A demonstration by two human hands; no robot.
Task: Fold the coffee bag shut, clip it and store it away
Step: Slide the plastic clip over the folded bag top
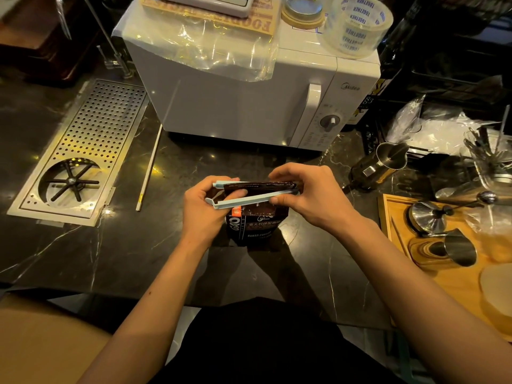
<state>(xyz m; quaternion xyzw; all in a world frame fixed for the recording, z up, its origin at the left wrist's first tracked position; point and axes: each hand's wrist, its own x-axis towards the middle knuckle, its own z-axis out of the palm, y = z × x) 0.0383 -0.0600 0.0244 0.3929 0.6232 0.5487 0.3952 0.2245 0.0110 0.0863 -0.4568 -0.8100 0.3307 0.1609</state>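
Head view looks down on a dark, white-veined marble surface point(83, 253) in a dim room. One white microwave point(249, 101) stands at the back, with one roll of clear tape point(357, 23) on top. One perforated metal drain tray point(80, 151) is set into the surface at the left, and one wooden tray point(454, 273) with steel coffee tools lies at the right. One steel pitcher point(385, 164) stands near the microwave's right corner.

One dark coffee bag point(255, 223) stands upright at the middle of the surface, its folded top pointing up. One pale blue clip point(249, 200) lies across that fold, long axis running left to right, its two arms spread apart at the left end and meeting at the right. The left hand point(205, 212) grips the bag's top and the clip's open end; the right hand point(310, 195) pinches the clip's hinged end.
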